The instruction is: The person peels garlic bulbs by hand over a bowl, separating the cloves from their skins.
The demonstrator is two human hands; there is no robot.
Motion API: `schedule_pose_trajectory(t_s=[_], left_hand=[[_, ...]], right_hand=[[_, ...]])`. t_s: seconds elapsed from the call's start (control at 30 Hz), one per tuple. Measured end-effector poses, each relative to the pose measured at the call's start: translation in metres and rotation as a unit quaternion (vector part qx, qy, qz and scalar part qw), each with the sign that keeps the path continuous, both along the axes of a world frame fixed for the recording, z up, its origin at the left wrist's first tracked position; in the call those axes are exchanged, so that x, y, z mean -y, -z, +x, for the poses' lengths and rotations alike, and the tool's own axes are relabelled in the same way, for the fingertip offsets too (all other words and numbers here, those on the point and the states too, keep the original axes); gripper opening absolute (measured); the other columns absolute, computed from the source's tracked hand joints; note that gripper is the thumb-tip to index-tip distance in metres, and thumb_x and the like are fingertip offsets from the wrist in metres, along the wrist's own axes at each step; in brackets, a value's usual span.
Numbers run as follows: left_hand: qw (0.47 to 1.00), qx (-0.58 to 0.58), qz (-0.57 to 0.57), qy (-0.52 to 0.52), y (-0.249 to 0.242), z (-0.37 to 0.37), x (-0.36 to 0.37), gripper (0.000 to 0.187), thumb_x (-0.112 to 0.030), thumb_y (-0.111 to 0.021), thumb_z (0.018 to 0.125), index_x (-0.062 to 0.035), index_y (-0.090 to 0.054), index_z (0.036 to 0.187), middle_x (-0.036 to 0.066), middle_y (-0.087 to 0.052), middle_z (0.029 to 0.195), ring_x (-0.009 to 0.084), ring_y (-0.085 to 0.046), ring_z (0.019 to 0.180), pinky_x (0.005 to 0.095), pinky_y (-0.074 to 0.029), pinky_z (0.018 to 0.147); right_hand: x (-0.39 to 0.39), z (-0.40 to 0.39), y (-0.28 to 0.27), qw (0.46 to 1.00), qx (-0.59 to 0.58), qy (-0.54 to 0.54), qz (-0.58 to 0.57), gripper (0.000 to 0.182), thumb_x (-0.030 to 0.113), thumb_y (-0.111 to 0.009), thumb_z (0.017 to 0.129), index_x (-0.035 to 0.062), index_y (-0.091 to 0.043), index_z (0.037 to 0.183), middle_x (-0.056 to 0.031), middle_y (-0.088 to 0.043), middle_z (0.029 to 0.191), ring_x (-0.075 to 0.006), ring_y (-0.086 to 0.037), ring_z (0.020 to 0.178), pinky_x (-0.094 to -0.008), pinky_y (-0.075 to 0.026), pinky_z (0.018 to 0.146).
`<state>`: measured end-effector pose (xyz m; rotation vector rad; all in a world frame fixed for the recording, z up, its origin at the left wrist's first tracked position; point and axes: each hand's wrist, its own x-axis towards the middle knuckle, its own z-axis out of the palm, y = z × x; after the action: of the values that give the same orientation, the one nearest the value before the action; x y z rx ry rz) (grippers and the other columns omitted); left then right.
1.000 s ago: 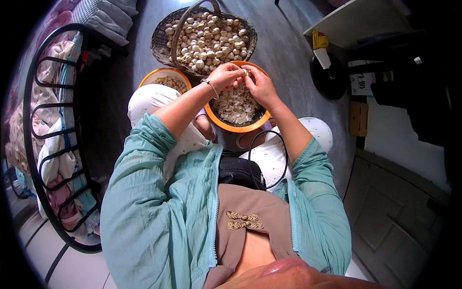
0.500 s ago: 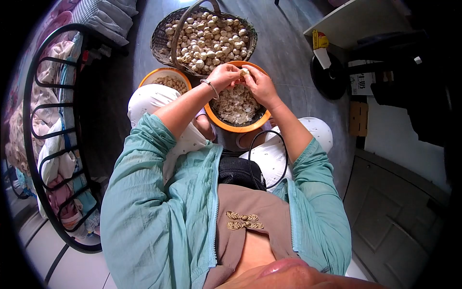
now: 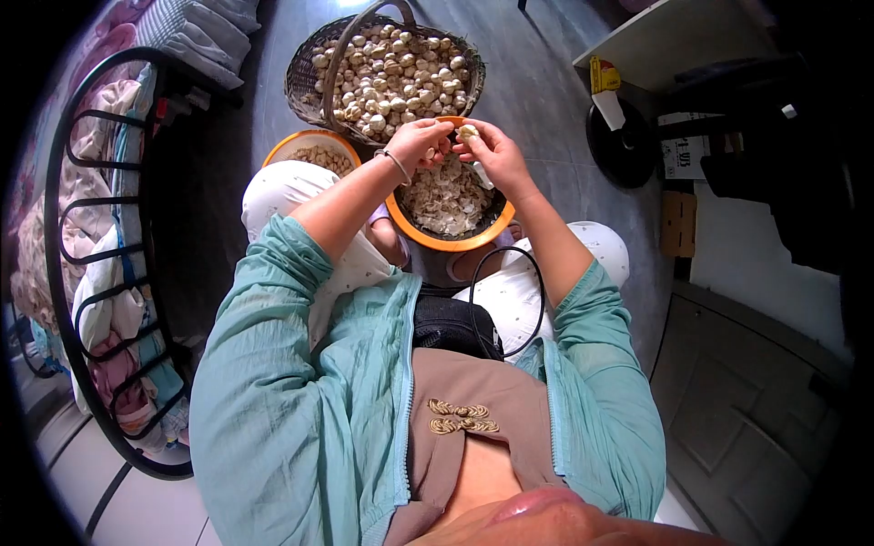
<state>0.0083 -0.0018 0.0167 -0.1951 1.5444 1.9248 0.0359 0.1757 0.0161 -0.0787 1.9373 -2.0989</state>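
My right hand [image 3: 498, 162] pinches a partly peeled garlic bulb [image 3: 468, 133] between thumb and fingers over the far side of an orange-rimmed basin [image 3: 445, 244]. Just left of it is my left hand [image 3: 419, 146], with a bracelet at the wrist. Its fingers are curled closed, and I cannot tell what small pale bit is in them. Loose garlic skins [image 3: 446, 202] fill much of the basin below. A pale flake of skin [image 3: 482, 176] shows just under my right hand.
Beyond the basin stands a wicker basket [image 3: 296, 86] heaped with garlic bulbs [image 3: 401, 77], its handle arching over. A smaller orange-rimmed bowl [image 3: 280, 146] of garlic cloves [image 3: 319, 158] sits at left, by my knee. A black metal rail [image 3: 66, 273] runs along the left.
My hands have drawn slightly apart. The garlic bulb, held between both before, is now in my right hand alone, and a pale flake shows beneath it.
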Motion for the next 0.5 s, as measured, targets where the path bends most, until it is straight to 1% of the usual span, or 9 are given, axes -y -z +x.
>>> schedule_pose_trajectory(t_s=[0.03,0.07,0.13,0.17,0.23,0.27,0.33,0.43,0.5], left_hand=[[0.999,-0.018,-0.016,0.03,0.001,-0.001,0.001,0.025,-0.033,-0.057,0.087,-0.0083,-0.059,0.091,0.0,-0.054,0.065,0.0051,-0.048,0.048,0.0167,-0.032,0.04],[0.999,-0.018,-0.016,0.029,0.002,0.0,0.0,0.025,-0.033,-0.057,0.087,-0.0083,-0.059,0.091,0.0,-0.054,0.065,0.0051,-0.048,0.048,0.0167,-0.032,0.04],[0.999,-0.003,-0.007,0.047,-0.002,0.002,-0.003,0.026,-0.034,-0.058,0.087,-0.0084,-0.058,0.089,-0.001,-0.054,0.062,0.0048,-0.048,0.047,0.0162,-0.032,0.04],[0.997,0.016,0.019,0.067,-0.005,0.002,-0.002,0.028,-0.036,-0.057,0.087,-0.0078,-0.058,0.091,-0.002,-0.054,0.062,0.0051,-0.05,0.047,0.0163,-0.033,0.041],[0.996,0.009,0.01,0.084,-0.002,0.0,-0.002,0.029,-0.036,-0.057,0.087,-0.0073,-0.058,0.091,-0.002,-0.054,0.062,0.0051,-0.051,0.048,0.0167,-0.034,0.04],[0.995,0.002,0.001,0.1,-0.001,-0.001,-0.002,0.031,-0.037,-0.057,0.087,-0.0068,-0.058,0.092,-0.003,-0.054,0.062,0.0052,-0.052,0.049,0.017,-0.034,0.04],[0.994,0.01,-0.009,0.111,0.001,-0.002,-0.002,0.03,-0.037,-0.056,0.087,-0.0067,-0.057,0.091,-0.003,-0.054,0.062,0.0053,-0.052,0.049,0.0174,-0.034,0.039],[0.991,0.02,-0.023,0.131,-0.004,-0.001,-0.003,0.028,-0.035,-0.055,0.086,-0.0068,-0.056,0.089,-0.003,-0.054,0.062,0.0057,-0.052,0.047,0.0182,-0.034,0.038],[0.989,0.024,-0.028,0.14,-0.009,0.0,-0.002,0.027,-0.033,-0.054,0.085,-0.0069,-0.056,0.088,-0.003,-0.054,0.062,0.0061,-0.051,0.047,0.0185,-0.033,0.037]], right_hand=[[0.001,0.0,0.001,1.0,-0.016,0.004,0.017,0.03,0.009,-0.048,0.091,-0.0012,-0.047,0.12,-0.008,-0.058,0.102,-0.0142,-0.062,0.085,-0.0249,-0.053,0.073],[0.001,0.001,0.002,1.0,-0.016,0.003,0.017,0.03,0.009,-0.048,0.091,-0.0012,-0.047,0.12,-0.008,-0.058,0.102,-0.0142,-0.062,0.085,-0.0249,-0.053,0.073],[0.003,0.004,0.0,0.995,-0.071,0.011,0.067,0.029,0.006,-0.05,0.089,-0.0004,-0.051,0.117,-0.0095,-0.06,0.099,-0.0148,-0.062,0.085,-0.0266,-0.052,0.072],[0.002,0.005,-0.001,0.995,-0.071,0.011,0.067,0.029,0.006,-0.05,0.089,-0.0004,-0.051,0.117,-0.0095,-0.06,0.099,-0.0148,-0.062,0.085,-0.0266,-0.052,0.072],[0.002,0.007,-0.01,0.965,-0.159,0.01,0.21,0.029,0.006,-0.053,0.086,0.0007,-0.053,0.115,-0.0127,-0.061,0.1,-0.0196,-0.063,0.086,-0.03,-0.051,0.075],[0.001,0.006,-0.011,0.965,-0.159,0.01,0.21,0.029,0.006,-0.053,0.086,0.0007,-0.053,0.115,-0.0127,-0.061,0.1,-0.0196,-0.063,0.086,-0.03,-0.051,0.075],[0.0,0.006,-0.013,0.927,-0.235,-0.002,0.293,0.029,0.007,-0.056,0.084,0.0021,-0.055,0.113,-0.0151,-0.06,0.102,-0.0263,-0.061,0.09,-0.033,-0.048,0.079],[0.001,0.006,-0.015,0.909,-0.273,-0.013,0.315,0.029,0.008,-0.057,0.083,0.0032,-0.056,0.112,-0.0152,-0.06,0.103,-0.0298,-0.058,0.094,-0.0347,-0.047,0.082],[0.001,0.008,-0.019,0.907,-0.277,-0.029,0.318,0.029,0.007,-0.057,0.083,0.0024,-0.056,0.111,-0.0141,-0.06,0.101,-0.0283,-0.059,0.092,-0.0334,-0.046,0.081]])
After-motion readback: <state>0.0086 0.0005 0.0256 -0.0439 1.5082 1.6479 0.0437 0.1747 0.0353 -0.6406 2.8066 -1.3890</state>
